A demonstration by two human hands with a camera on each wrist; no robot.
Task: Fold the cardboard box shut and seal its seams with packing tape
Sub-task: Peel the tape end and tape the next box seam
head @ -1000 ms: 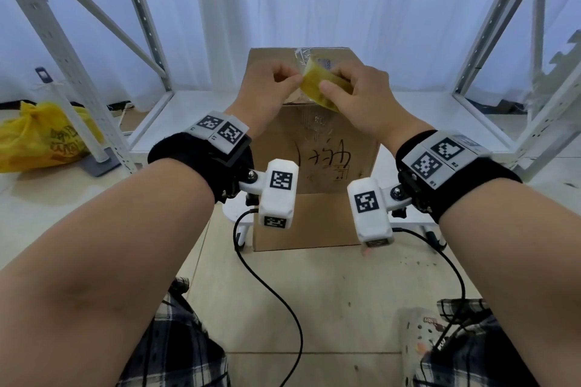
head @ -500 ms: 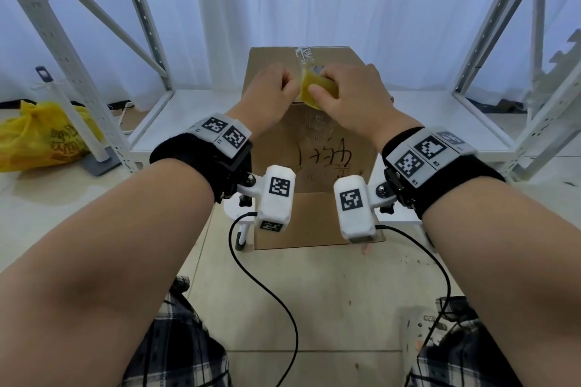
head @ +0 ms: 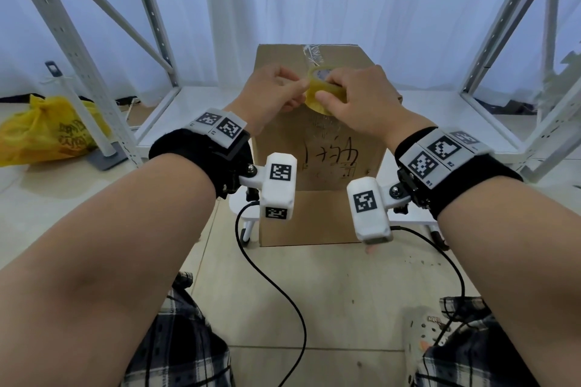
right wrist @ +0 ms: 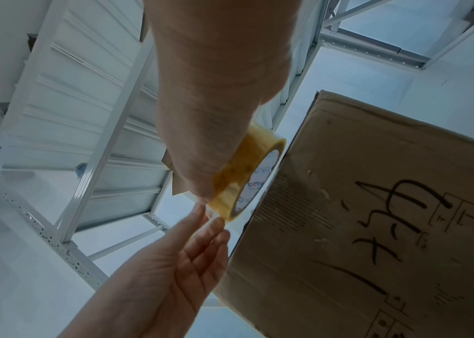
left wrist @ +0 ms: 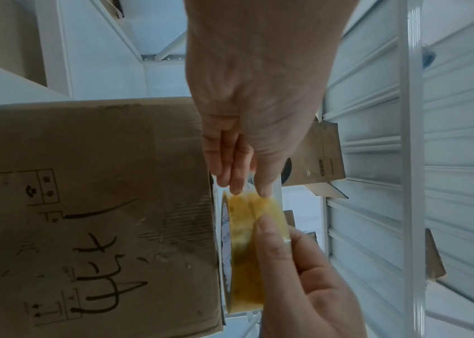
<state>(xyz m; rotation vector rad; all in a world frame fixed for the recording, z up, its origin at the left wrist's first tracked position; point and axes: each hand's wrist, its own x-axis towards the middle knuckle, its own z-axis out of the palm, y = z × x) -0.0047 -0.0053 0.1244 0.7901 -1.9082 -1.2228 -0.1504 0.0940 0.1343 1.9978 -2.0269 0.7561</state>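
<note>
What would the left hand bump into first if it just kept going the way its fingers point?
Almost at once, the tape roll: the left hand points its fingertips at the roll's edge, which the right hand grips above the cardboard box. They look touching or nearly so; depth is hard to judge.

The box [head: 317, 148] is brown cardboard, dull and a bit rough. The tape roll [head: 323, 94] is shiny yellowish see-through plastic. The shelf frame [head: 94, 50] is smooth white metal. The yellow bag [head: 41, 132] is thin crinkly plastic.
</note>
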